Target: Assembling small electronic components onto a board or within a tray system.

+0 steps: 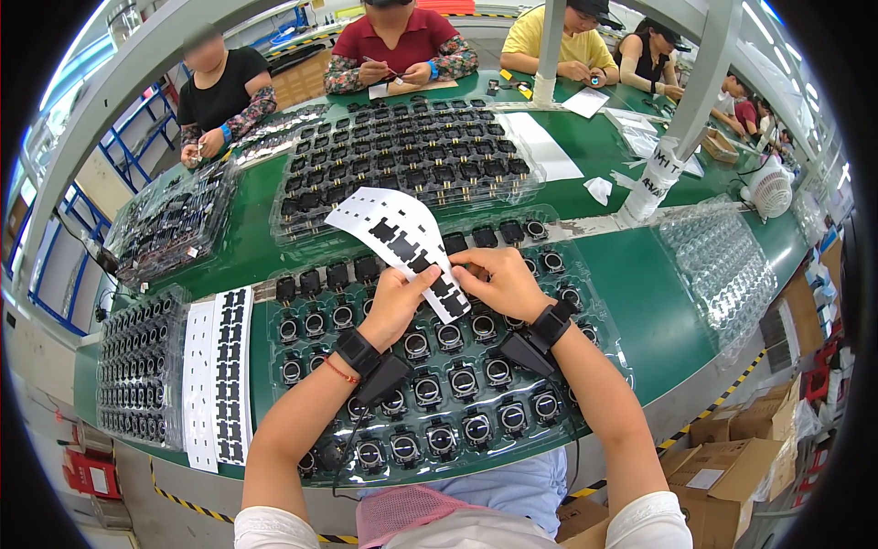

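Note:
A white backing sheet (395, 212) with rows of black die-cut stickers curves up between my hands. My left hand (400, 300) grips its left edge, thumb on top of the stickers. From the other side, my right hand (501, 285) has its thumb and fingertips pinched at the sheet's right edge. Whether a loose sticker is between those fingertips is too small to tell. Beneath both hands lies a clear plastic tray (599, 320) holding rows of small black parts with round, ring-shaped faces (426, 391).
Beyond lies another clear tray of black parts (402, 151). To the left are more sticker sheets (232, 375) and a filled tray (142, 366). Clear trays (718, 265) lie right, past a taped post (651, 183). Several people work across the green table (640, 352).

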`<act>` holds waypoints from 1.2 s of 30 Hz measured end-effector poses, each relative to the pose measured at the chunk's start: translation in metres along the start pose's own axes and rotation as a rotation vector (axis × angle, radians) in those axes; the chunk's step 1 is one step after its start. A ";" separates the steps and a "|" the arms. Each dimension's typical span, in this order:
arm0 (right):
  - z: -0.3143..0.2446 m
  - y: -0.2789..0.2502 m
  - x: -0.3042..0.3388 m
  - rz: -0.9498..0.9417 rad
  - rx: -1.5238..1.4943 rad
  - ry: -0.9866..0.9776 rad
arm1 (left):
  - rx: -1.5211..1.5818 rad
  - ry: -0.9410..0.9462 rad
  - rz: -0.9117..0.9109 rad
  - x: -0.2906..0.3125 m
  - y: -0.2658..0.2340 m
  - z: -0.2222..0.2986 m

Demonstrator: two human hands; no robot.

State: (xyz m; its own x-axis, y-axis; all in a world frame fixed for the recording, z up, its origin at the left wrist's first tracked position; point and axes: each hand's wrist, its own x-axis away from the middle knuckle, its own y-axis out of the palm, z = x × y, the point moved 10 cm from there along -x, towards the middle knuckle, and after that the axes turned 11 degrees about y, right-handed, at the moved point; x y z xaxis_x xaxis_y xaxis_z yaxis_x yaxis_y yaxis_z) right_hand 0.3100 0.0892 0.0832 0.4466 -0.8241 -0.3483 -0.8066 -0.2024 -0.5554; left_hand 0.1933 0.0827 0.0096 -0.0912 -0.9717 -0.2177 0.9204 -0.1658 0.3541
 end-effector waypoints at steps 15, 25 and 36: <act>0.004 -0.008 -0.003 0.077 -0.070 0.023 | 0.086 0.023 0.020 -0.001 0.002 0.007; 0.007 -0.010 -0.003 0.110 -0.040 0.009 | 0.141 0.006 0.046 0.000 0.004 0.007; 0.004 -0.010 -0.003 0.084 -0.038 0.022 | 0.146 -0.008 0.037 0.000 0.007 0.008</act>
State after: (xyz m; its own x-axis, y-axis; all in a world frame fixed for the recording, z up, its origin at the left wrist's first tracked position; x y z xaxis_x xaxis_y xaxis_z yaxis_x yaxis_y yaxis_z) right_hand 0.3182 0.0958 0.0867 0.3681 -0.8505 -0.3757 -0.8554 -0.1514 -0.4953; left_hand 0.1965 0.0798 0.0192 -0.0617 -0.9789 -0.1951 0.8584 -0.1517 0.4900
